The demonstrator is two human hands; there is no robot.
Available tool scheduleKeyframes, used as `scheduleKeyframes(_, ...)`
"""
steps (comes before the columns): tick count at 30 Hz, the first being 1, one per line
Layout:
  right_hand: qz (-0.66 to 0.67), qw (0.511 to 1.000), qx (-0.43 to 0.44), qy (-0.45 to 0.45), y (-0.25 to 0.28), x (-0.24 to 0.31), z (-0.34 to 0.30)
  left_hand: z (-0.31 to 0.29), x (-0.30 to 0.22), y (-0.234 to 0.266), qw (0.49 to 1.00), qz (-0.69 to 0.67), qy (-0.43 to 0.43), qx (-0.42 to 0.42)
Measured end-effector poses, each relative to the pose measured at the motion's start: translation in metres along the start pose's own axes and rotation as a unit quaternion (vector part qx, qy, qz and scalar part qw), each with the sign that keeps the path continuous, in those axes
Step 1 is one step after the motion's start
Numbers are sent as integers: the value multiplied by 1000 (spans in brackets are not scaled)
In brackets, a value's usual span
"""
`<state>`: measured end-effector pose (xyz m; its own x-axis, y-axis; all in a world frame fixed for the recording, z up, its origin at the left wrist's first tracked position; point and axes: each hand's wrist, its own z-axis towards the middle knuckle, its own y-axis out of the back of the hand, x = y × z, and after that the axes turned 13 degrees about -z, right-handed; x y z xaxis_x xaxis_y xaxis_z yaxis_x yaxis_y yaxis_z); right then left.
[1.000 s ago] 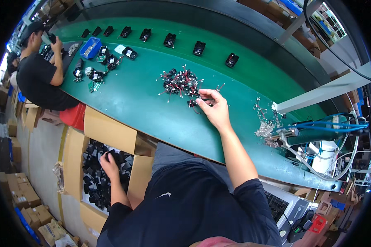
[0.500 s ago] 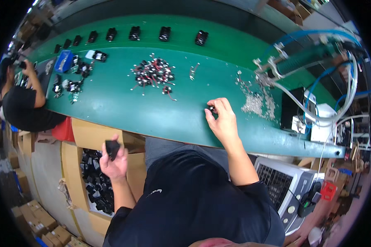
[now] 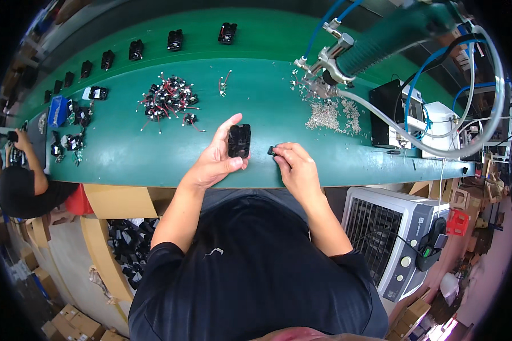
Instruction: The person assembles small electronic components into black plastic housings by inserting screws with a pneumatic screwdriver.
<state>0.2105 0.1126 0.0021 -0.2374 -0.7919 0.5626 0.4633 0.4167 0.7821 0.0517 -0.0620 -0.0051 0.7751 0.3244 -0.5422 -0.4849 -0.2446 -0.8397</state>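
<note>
A green workbench (image 3: 153, 159), heaped wired parts (image 3: 168, 99) and a carton (image 3: 119, 200) show a workshop.

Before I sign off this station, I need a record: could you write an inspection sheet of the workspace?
Surface: green table, partly covered.
Job's things: black casing; small black part; pile of wired parts.
Clutter: loose metallic bits at right.
Hands: left hand holds the black casing; right hand pinches the small black part.
Cables: pale hose loops at right.
Surroundings: person far left; cardboard box lower left; grilled appliance lower right.

On the table (image 3: 136, 165), wired parts (image 3: 168, 99) are lying left, loose pieces (image 3: 324, 115) right; nearer, a case (image 3: 239, 140) is resting in the left hand (image 3: 213, 162)
</note>
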Motion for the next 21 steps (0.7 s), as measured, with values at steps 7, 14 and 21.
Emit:
scheduleKeyframes(7, -81, 995, 9, 61, -4, 4, 4, 1, 0, -2, 987, 127, -29, -90)
scheduleKeyframes(14, -135, 986, 0, 101, -9, 15, 1, 2, 9, 0, 982, 159, -40, -90)
scheduleKeyframes(21, -50, 990, -68, 110, 11, 42, 18, 7, 10, -10, 905, 416, -80, -40)
